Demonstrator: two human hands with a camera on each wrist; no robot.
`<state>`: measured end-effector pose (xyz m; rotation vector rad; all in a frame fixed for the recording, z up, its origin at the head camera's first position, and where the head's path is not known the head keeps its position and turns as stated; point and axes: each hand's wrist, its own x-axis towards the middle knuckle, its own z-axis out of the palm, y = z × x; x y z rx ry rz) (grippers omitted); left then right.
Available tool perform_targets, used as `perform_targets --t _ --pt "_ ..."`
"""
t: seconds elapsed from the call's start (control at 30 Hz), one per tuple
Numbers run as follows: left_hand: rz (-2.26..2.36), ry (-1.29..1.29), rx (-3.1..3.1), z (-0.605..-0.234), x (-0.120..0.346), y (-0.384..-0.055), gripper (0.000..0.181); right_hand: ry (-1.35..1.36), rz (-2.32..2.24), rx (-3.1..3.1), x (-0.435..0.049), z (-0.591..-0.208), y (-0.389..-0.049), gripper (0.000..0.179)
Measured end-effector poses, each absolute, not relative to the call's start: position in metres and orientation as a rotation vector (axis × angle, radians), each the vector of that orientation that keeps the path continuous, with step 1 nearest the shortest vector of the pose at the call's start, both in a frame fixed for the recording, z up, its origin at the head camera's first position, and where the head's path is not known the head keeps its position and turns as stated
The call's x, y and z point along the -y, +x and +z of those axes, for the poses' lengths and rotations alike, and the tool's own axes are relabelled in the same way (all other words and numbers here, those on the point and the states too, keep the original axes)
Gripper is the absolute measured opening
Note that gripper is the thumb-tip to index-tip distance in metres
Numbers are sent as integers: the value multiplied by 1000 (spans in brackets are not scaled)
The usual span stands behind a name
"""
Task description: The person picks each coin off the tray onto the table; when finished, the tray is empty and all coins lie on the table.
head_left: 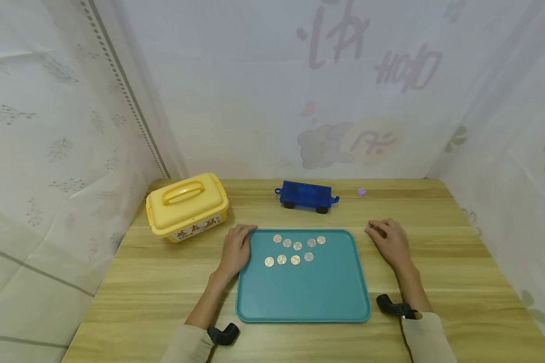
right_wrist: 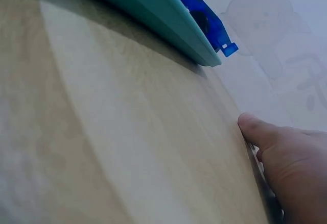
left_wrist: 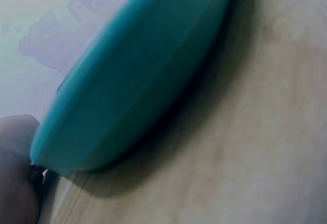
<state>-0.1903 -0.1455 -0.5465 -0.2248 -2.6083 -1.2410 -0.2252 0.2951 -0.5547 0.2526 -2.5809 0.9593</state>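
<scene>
A teal rectangular tray (head_left: 318, 297) lies on the table with several round patterned coins (head_left: 295, 260) set out in two uneven rows in its far half. My left hand (head_left: 236, 249) holds the tray at its far left corner, fingers at the rim. The tray's outer side (left_wrist: 127, 81) fills much of the left wrist view, with part of the hand at the lower left. Beyond the tray's right edge, my right hand (head_left: 390, 242) rests low at the table, its thumb and fingertips pinching a small shiny coin (head_left: 370, 227). The right wrist view hides that coin.
A yellow lidded box (head_left: 188, 204) with a handle stands at the back left. Behind the tray sits a blue toy wagon (head_left: 306, 195) with black wheels. A small purple piece (head_left: 361, 192) lies at the back right, before a white printed curtain (head_left: 254, 101).
</scene>
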Motion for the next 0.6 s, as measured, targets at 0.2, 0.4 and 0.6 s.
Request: perform_targets --t 0.2,0.4,0.6 --pt "-1253 -219 2614 -546 147 -191 31 225 1041 2598 -295 -552 -228 32" --pt "-1252 -224 2610 -547 147 -190 30 127 1114 2625 -296 -548 -225 35" --pt "-1264 -245 2588 -546 147 -189 30 93 1153 2610 -297 -546 -223 35"
